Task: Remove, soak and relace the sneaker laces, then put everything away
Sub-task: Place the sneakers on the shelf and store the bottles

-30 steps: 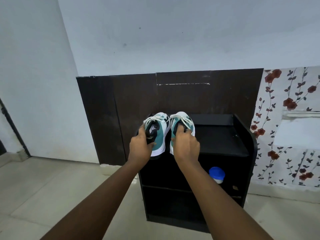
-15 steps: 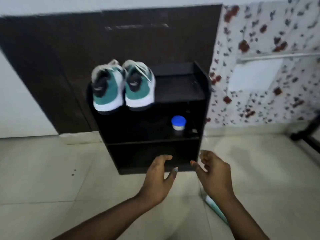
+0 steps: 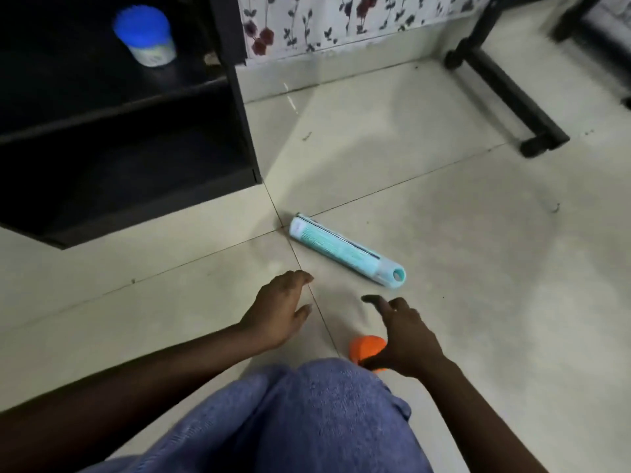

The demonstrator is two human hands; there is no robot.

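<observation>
Pale tiled floor (image 3: 444, 186) bears the mint-green plastic tube (image 3: 345, 249); your left hand (image 3: 278, 310) and right hand (image 3: 406, 336) hover unclenched, holding nothing, so grasp it mid-body; sneakers out of view.

Two bare forearms without sleeves, left hand (image 3: 276, 310) and right hand (image 3: 406, 339) ungloved, blue denim trousers (image 3: 307, 421) worn, faded fabric.

black open shelf unit (image 3: 239, 107) on pale tiled floor (image 3: 444, 199) | blue-lidded white jar (image 3: 145, 35) upright on its shelf | floral wallpaper (image 3: 324, 22) behind | black furniture leg (image 3: 505, 93) at right
</observation>
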